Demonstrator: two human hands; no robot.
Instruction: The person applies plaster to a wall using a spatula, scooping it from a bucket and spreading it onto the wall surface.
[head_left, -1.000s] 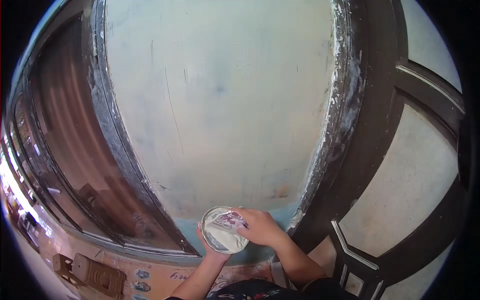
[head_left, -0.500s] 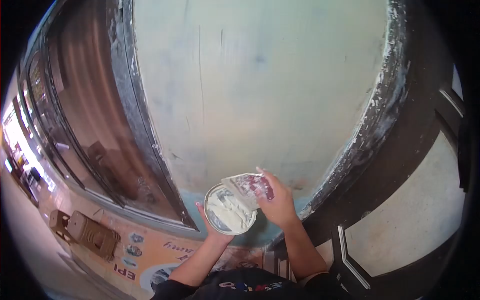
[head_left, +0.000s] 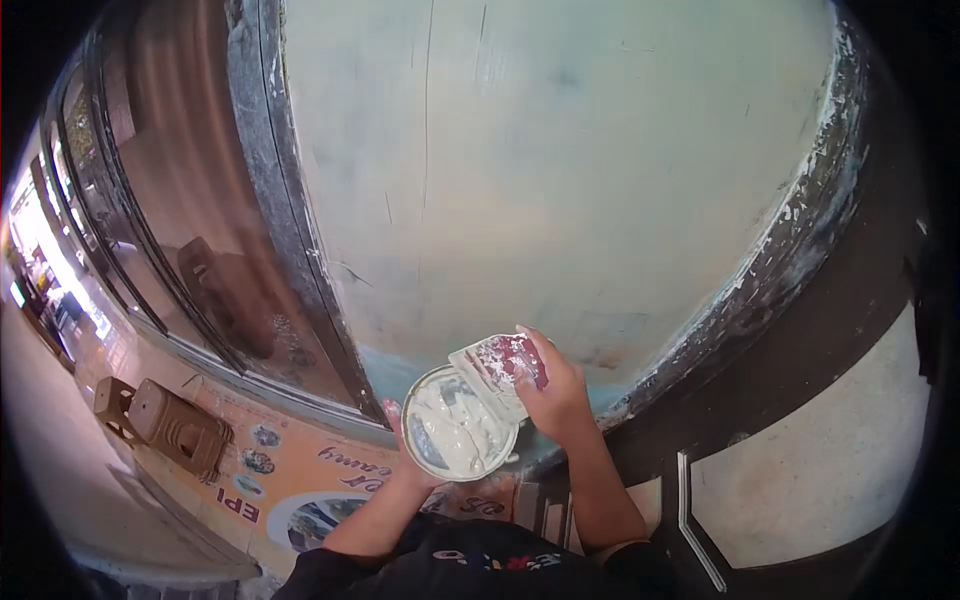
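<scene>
My left hand is wrapped round the side of a round container of whitish paste, holding it at waist height. In my right hand is a flat red-and-white scraper, smeared with paste. Its lower edge overlaps the container's upper right rim. Paste lies in uneven folds, with a greyish patch showing at its left. Behind both hands stands a pale green wall panel with thin dark scratches.
A dark, paint-chipped frame borders the panel on the right, and another on the left. Brown plastic stools stand at lower left beside an orange printed banner. Glass panes are on the left.
The view has shifted, so the panel sits further right. The container has moved slightly down and left, and the scraper is tilted differently at its rim.
</scene>
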